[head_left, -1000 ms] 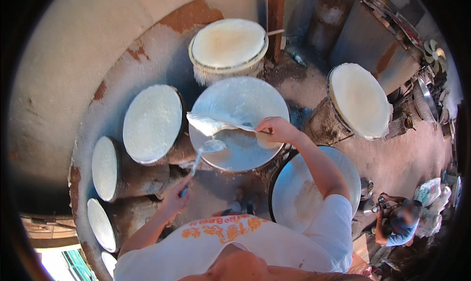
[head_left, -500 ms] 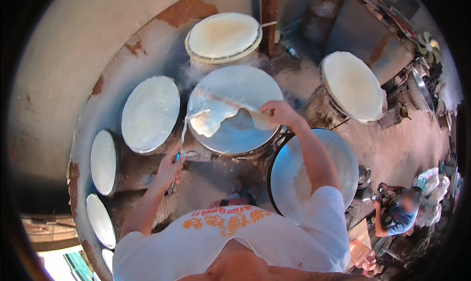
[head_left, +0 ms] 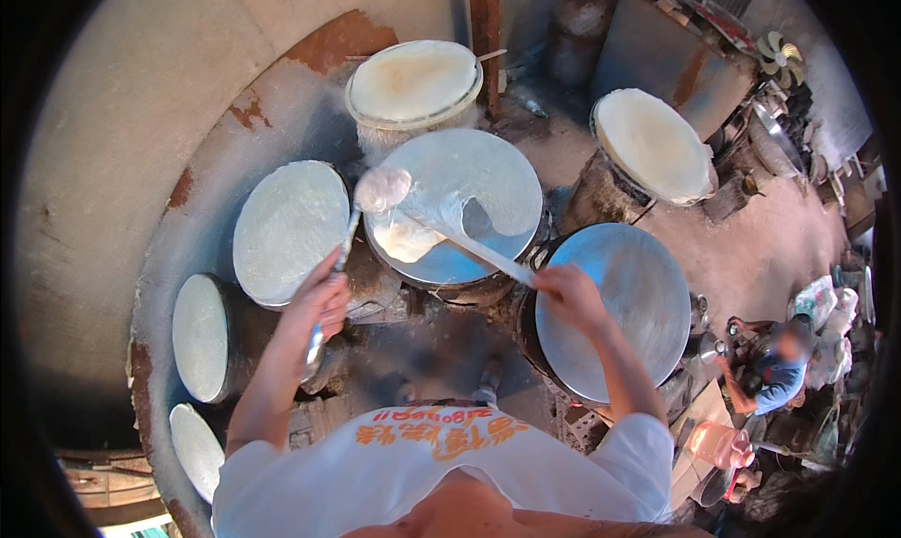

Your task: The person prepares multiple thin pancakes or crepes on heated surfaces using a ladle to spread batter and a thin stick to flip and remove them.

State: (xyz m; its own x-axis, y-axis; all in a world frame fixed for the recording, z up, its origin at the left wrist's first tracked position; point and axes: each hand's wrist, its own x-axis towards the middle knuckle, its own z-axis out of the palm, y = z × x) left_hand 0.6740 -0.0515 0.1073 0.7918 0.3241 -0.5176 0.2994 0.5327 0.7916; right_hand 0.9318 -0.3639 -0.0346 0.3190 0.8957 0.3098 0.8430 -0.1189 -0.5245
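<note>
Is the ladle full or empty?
Full: the ladle, held in the left hand, shows white batter heaped in its bowl.

Left hand (head_left: 319, 303) has swung the ladle (head_left: 380, 189) up from the near rim of the centre round steaming surface (head_left: 488, 176) to its far-left edge. Right hand (head_left: 568, 294) pulled back toward the body, now gripping a long flat stick (head_left: 469, 245) reaching under the thin white sheet (head_left: 408, 239), which has shrunk and folded.
</note>
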